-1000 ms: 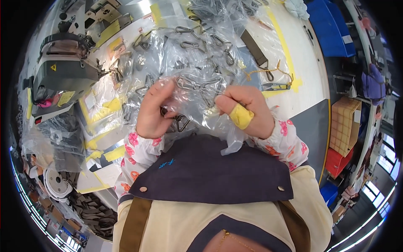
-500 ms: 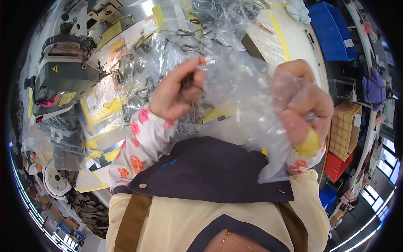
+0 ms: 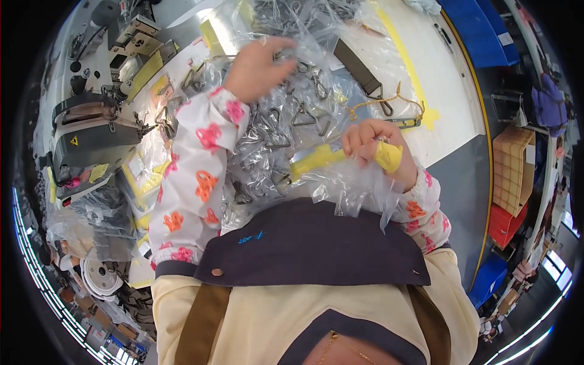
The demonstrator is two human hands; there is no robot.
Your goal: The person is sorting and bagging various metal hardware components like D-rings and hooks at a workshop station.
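Note:
My right hand (image 3: 380, 149), with yellow tape round a finger or thumb, is closed on a crumpled clear plastic bag (image 3: 350, 191). The bag hangs down against my dark apron (image 3: 316, 246). Farther off to the left, my left hand (image 3: 258, 68) reaches over a pile of metal snap hooks (image 3: 319, 88) lying on clear plastic. Its fingers are spread and slightly blurred; nothing can be made out in them. Triangular metal rings (image 3: 303, 115) lie among the hooks. To the right of the pile is a dark olive strap (image 3: 358, 68) with a hook at its near end.
A grey-green machine (image 3: 94, 143) stands at the left of the white table (image 3: 447, 112). Yellow tape (image 3: 401, 52) crosses the table top, and a yellow cord (image 3: 389, 99) lies by the strap. Blue bins (image 3: 480, 33) and a checked box (image 3: 513, 167) are at the right.
My left hand has moved away from the bag, to the far side over the hooks. My right hand has moved inward with the bag, uncovering the strap and cord. The view has shifted slightly.

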